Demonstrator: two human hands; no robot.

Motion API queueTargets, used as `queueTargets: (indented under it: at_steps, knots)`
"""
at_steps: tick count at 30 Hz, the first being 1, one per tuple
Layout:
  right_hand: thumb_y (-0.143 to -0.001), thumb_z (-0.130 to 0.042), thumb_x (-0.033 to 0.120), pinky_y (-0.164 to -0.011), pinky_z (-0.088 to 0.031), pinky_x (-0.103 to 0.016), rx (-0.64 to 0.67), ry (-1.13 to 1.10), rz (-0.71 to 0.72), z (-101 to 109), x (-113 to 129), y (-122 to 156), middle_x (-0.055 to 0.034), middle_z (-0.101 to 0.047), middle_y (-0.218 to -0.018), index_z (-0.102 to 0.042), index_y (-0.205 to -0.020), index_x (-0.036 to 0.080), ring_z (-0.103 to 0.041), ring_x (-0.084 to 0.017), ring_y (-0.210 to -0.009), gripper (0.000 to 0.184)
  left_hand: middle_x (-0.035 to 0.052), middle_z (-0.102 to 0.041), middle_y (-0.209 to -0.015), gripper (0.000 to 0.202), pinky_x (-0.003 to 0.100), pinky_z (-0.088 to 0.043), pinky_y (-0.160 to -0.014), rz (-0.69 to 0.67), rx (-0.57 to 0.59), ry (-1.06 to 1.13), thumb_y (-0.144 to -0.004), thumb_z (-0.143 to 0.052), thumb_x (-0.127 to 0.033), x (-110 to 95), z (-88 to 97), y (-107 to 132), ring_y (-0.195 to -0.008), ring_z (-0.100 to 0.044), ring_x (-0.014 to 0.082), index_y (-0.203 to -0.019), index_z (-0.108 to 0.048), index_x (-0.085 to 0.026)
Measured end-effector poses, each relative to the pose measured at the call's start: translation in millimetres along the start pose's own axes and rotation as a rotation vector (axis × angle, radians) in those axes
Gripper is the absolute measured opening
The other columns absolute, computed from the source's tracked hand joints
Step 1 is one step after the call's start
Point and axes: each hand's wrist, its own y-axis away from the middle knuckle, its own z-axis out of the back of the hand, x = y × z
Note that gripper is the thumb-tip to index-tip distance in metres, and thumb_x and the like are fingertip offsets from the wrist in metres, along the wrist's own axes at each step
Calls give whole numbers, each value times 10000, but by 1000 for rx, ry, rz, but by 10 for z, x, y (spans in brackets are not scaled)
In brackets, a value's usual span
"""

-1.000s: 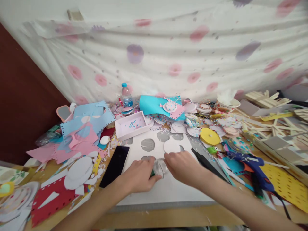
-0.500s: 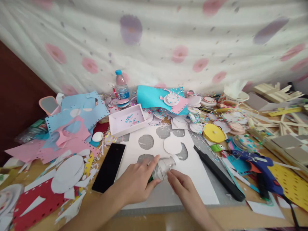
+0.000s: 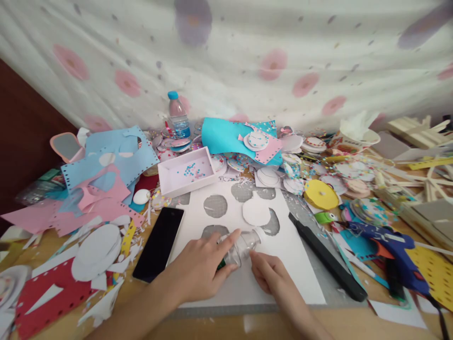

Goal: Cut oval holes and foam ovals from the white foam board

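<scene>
My left hand is closed on a small clear plastic bottle, fingers over its top and thumb along its near side. The bottle lies tilted over a white paper sheet, its white rim towards the upper right. A bit of green shows between the thumb and fingers. My right hand sits just right of the bottle with its fingers curled in a pinch; anything inside them is hidden. Several round holes are cut in the sheet, and a white paper disc partly covers one of them.
A black phone lies left of the sheet. On the right are a black utility knife and a blue glue gun. A pale box with sequins, a water bottle and paper scraps stand behind.
My right hand has shifted slightly right and its fingers are curled more tightly. The left hand keeps its hold on the bottle. The whole view has shifted a little.
</scene>
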Motion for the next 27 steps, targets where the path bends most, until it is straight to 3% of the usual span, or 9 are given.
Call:
queueTargets:
  at_steps: [7,14,21,24,27]
  knots:
    - [-837,-404,736,-467,-183,-270,-5,16,38,-26,-55,-54,67,-264,-475,-319,-527,232,-226,-99,-461,598,145,-570,-1229,587,515,-503,-823,4,12,4,-974,-305,-429,14,4,-34,-985,-628,341,-1521,-143,-293]
    - [-862,-415,701,-460,-175,-262,24,20,89,19,-44,-66,69,-280,-465,-379,-530,214,-239,-93,-451,591,138,-541,-1311,584,474,-472,-907,-4,-22,73,-972,-336,-428,43,33,17,-1086,-597,311,-1515,-160,-303]
    - [-805,-638,586,-464,-199,-226,102,-181,262,152,286,-179,99,-317,-530,-399,-684,215,-255,-75,-478,457,90,-471,-1440,578,442,-391,-1044,38,-195,453,-962,-394,-417,-97,150,226,-1257,-490,273,-1493,-222,-268]
    - [-800,-681,530,-462,-219,-212,259,-281,312,159,416,-309,110,-362,-540,-395,-751,219,-289,-64,-468,426,64,-429,-1488,564,439,-345,-1097,84,-280,673,-971,-372,-456,-140,77,291,-1345,-402,264,-1484,-245,-259]
    - [-775,-716,518,-439,-222,-201,389,-305,327,162,452,-452,117,-372,-559,-373,-750,222,-311,-49,-443,453,49,-300,-1566,588,423,-263,-1156,101,-331,852,-956,-403,-497,-104,-56,305,-1424,-278,256,-1475,-275,-251]
